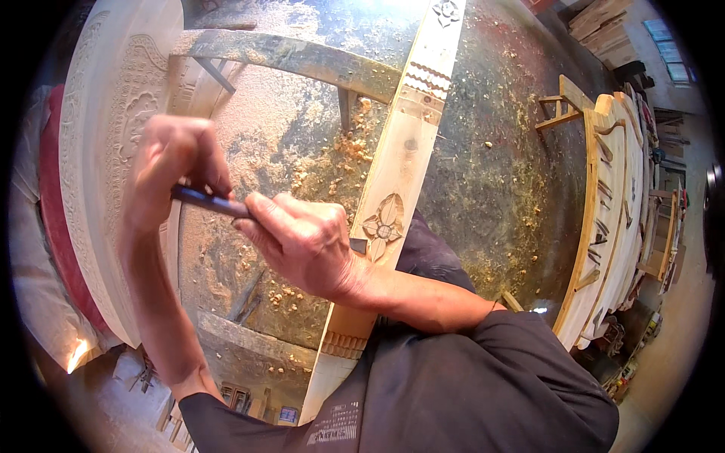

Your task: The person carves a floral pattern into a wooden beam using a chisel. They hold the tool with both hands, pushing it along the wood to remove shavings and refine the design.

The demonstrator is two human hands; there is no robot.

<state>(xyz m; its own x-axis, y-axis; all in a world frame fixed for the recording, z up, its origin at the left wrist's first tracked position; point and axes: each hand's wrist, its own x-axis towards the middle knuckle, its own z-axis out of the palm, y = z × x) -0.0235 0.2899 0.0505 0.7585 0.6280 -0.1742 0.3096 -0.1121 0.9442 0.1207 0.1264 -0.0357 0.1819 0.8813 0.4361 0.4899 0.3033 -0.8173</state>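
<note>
Head view shows your right hand (306,245) closed around a dark tool (211,201), to the left of the long wooden board (400,162) and near its carved flower (384,226). Your left hand (177,162) is bent at the tool's left end; it is blurred, so I cannot tell if it grips.

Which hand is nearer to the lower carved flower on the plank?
Right: the right hand appears just left of the flower; the left hand is farther left, and higher in the picture.
</note>
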